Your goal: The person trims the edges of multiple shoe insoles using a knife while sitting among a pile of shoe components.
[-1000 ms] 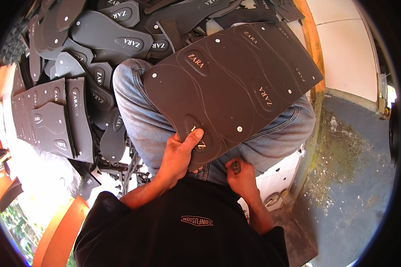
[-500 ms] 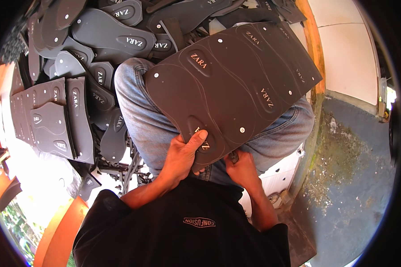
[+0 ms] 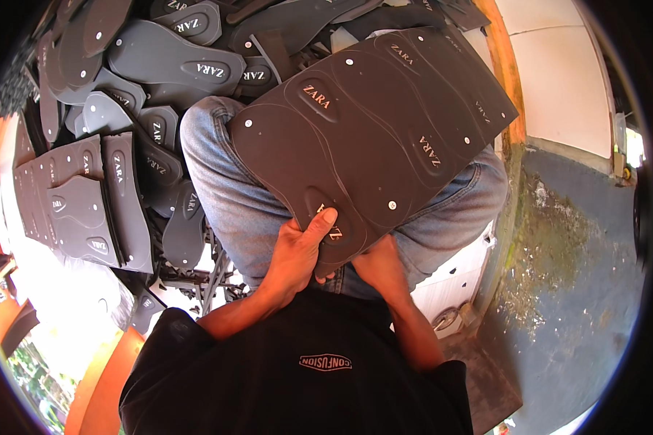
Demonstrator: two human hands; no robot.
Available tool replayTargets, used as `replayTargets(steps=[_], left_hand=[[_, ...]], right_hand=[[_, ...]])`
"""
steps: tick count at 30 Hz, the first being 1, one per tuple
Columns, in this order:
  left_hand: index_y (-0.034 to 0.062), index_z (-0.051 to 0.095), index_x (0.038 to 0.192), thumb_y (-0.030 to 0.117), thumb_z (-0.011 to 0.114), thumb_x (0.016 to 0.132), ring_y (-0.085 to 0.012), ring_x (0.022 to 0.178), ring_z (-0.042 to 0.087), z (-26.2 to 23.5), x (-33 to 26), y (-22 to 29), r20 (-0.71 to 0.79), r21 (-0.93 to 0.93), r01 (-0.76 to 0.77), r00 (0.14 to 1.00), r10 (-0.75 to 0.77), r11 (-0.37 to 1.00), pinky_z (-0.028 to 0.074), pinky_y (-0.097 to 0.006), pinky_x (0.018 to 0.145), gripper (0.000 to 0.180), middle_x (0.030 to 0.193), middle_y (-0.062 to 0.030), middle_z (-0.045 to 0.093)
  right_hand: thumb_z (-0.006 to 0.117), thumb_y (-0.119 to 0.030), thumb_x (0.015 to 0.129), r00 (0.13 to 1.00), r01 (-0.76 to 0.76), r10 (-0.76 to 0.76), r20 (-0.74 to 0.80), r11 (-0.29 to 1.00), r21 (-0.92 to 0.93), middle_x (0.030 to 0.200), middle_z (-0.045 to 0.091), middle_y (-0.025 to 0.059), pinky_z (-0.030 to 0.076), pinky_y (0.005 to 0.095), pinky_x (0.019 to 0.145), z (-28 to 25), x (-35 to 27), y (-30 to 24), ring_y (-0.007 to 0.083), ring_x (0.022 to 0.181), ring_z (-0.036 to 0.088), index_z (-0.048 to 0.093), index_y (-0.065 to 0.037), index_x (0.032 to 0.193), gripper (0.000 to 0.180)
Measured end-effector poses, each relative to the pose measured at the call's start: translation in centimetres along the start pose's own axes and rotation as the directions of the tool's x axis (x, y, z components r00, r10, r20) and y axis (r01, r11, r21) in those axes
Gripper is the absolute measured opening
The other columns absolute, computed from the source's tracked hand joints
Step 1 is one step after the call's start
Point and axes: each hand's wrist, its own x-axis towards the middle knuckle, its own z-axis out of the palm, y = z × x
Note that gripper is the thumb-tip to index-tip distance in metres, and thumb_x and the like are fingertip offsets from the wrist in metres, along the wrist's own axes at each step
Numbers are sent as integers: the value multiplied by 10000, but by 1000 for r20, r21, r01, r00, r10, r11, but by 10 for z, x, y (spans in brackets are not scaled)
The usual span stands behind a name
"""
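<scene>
In the head view, the left hand [image 3: 292,255] is grasping the dark sheet [image 3: 374,138] by its lower corner, at the centre of the frame, its thumb pressing on top and its fingers curling underneath. The sheet is lying tilted across the 2 legs of the jeans [image 3: 221,174], spreading from the centre into the upper right and showing sole outlines and white dots. The right hand [image 3: 377,264] is reaching under the sheet's lower edge, just right of the left hand; its fingers are hiding there, so I cannot tell what it is gripping. Loose soles [image 3: 167,58] are filling the upper left, and cut sheets [image 3: 72,196] are lying at the left.
</scene>
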Motion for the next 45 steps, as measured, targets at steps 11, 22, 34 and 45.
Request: replayTargets(steps=[11,22,34,45], left_hand=[[34,550,830,375,569,907,-131,360,504,4,1,2,6,-38,15,1000,-15,999,350,-229,273,349,559,-59,554],[26,544,845,394,581,895,-126,353,493,5,0,6,-3,-34,22,1000,-23,999,344,-224,265,374,570,-57,556],[32,543,896,427,572,891,-114,372,501,1,0,8,-8,-8,79,997,-79,997,353,-214,271,396,604,-44,563],[23,577,891,449,586,877,-106,367,511,-2,0,8,-25,-21,92,995,-93,996,340,-194,262,427,601,-46,588]], right_hand=[[669,-174,745,975,201,-200,-101,980,2,1078,627,148,459,425,847,23,19,1,344,1027,585,617,-61,1088,364],[647,-175,789,924,341,-309,-227,933,115,1102,603,145,406,424,904,36,37,11,320,1063,551,615,-42,1090,330],[625,-215,816,796,533,-493,-352,846,19,894,630,133,466,368,690,43,68,30,258,784,609,617,-13,1050,309],[618,-222,825,833,501,-478,-280,866,12,857,625,119,457,350,648,30,93,16,239,734,599,616,-7,1044,306]])
